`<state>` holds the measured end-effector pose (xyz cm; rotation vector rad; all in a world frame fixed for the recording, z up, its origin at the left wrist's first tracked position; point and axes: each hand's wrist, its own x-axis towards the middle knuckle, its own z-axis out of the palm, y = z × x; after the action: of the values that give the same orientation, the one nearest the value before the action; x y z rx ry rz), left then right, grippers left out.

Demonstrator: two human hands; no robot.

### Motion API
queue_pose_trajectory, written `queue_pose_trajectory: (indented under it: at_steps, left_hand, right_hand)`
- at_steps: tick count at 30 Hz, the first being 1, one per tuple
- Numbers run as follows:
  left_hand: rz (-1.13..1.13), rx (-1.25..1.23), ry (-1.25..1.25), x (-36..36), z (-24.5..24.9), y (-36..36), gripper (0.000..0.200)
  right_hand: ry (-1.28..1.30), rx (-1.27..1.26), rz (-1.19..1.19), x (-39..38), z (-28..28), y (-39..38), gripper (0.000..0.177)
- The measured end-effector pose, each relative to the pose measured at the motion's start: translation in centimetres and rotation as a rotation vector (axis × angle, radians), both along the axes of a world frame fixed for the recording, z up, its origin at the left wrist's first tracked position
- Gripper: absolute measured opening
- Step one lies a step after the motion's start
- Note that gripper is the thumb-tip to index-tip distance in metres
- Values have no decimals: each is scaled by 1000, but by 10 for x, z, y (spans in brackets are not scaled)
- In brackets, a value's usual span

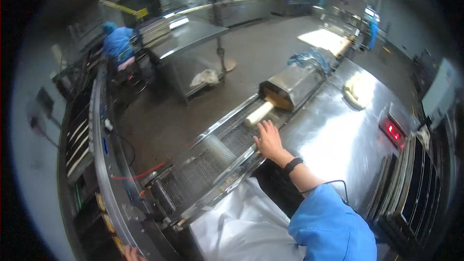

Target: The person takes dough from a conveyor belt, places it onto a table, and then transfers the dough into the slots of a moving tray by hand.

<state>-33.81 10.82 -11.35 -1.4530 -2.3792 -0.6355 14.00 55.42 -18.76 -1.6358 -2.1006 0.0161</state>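
My right hand (pixel 268 139) reaches over the near edge of a mesh conveyor (pixel 212 151), its fingers spread and nothing in them. Just beyond its fingertips, a pale dough roll (pixel 259 113) lies on the mesh at the mouth of a metal housing (pixel 295 84). At the bottom left, only some fingers of my left hand (pixel 131 253) show, beside a curved metal rail (pixel 108 183); whether they hold anything is hidden.
A steel table (pixel 319 140) on the right bears pale dough (pixel 359 91), a red digital display (pixel 392 130) and stacked trays (pixel 401 179). White sheeting (pixel 241 222) hangs below the conveyor. A person in blue (pixel 118 43) is at the far left, near another table (pixel 193 36).
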Motion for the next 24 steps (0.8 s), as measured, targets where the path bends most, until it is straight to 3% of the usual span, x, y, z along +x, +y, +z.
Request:
queue_pose_trajectory:
  at_steps: [2, 3, 4, 6, 8, 9, 19, 21, 24]
  left_hand:
    - [-148, -83, 45, -9, -6, 24, 28]
    - [-142, -168, 63, -9, -1, 41, 28]
    - [-132, -255, 77, -9, 0, 52, 28]
    - [-128, -282, 167, -27, -14, 69, 35]
    - [63, -443, 37, -19, -5, 95, 51]
    - [99, -332, -52, -45, -27, 98, 48]
    - [130, -247, -83, -82, -38, 131, 46]
    - [117, -225, -92, -89, -42, 133, 46]
    - [141, -234, -127, -89, -38, 140, 46]
  right_hand:
    - [15, -84, -180, 39, -10, -9, 58]
    - [-33, -173, -210, 60, 2, -23, 61]
    - [-149, -115, -244, 85, -19, -31, 66]
    - [-156, -177, -248, 111, -10, -48, 70]
    - [-174, -164, -261, 123, -8, -59, 70]
    - [-188, -150, -269, 126, -8, -62, 70]
    - [-132, -139, -201, 87, -15, -20, 75]
    - [-40, -30, -164, 61, -20, -4, 75]
    - [-104, -56, -147, 7, -15, 14, 68]
